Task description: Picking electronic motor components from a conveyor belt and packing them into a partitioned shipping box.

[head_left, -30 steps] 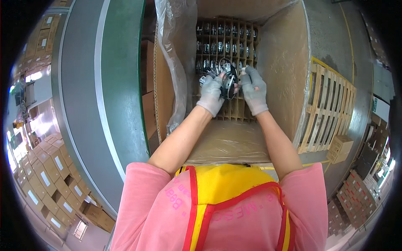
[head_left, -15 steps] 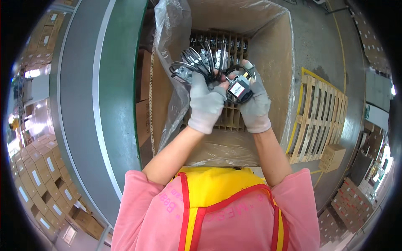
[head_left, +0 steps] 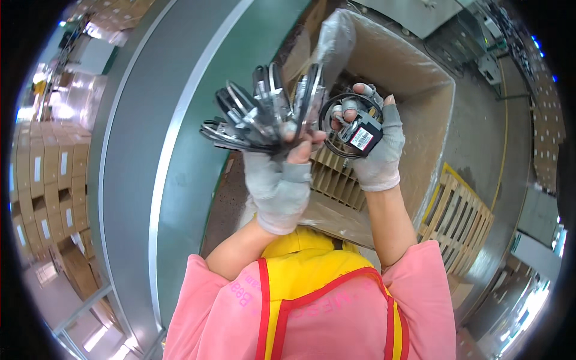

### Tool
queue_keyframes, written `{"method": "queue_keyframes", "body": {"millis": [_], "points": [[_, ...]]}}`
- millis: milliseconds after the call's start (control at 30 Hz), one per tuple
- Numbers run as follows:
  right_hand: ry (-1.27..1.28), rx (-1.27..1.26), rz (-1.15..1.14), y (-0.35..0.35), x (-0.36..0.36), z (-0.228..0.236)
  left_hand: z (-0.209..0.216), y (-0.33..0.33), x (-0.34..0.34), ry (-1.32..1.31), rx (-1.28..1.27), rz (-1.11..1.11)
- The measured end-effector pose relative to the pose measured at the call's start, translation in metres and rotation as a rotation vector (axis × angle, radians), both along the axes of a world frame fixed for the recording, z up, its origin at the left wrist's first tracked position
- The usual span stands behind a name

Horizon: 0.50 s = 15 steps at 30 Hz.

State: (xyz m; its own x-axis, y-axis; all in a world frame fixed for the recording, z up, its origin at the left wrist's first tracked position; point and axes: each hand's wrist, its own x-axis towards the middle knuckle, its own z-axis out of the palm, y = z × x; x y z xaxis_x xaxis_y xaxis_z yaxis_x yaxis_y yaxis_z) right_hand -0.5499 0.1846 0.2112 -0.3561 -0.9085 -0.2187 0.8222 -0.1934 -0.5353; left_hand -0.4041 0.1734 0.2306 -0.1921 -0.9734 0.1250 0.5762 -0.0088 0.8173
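Observation:
My left hand (head_left: 276,189), in a grey fingerless-tipped glove, is closed on a fanned bundle of black cable coils with silvery parts (head_left: 247,111). The bundle is held up over the inner edge of the green-sided conveyor. My right hand (head_left: 384,153), gloved alike, grips a small black boxy device with a white label (head_left: 363,138). A black cable loops around that device, and a metal part shows beside it. Below my hands is a large carton (head_left: 414,96) lined with clear plastic. Cardboard dividers (head_left: 336,174) form narrow cells inside it; my hands hide part of them.
A grey conveyor belt (head_left: 147,120) with a green side strip (head_left: 195,168) runs along the left. To the right of the carton, a wooden pallet (head_left: 459,219) lies on the floor. Stacked cartons (head_left: 51,174) stand at the far left.
My left hand has lifted the bundle leftward from above the carton toward the conveyor. My right hand still holds the labelled device, now slightly farther right. The view has turned toward the conveyor.

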Motion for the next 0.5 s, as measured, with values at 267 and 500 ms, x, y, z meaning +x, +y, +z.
{"method": "queue_keyframes", "body": {"millis": [267,500], "points": [[0.247,0.141,0.332,-0.061,0.125,-0.005,-0.026,-0.024,0.171,-0.343,0.141,0.378],[1.008,0.262,0.62,-0.113,0.236,-0.072,-0.11,-0.009,0.322,-0.55,0.38,0.671]]}}
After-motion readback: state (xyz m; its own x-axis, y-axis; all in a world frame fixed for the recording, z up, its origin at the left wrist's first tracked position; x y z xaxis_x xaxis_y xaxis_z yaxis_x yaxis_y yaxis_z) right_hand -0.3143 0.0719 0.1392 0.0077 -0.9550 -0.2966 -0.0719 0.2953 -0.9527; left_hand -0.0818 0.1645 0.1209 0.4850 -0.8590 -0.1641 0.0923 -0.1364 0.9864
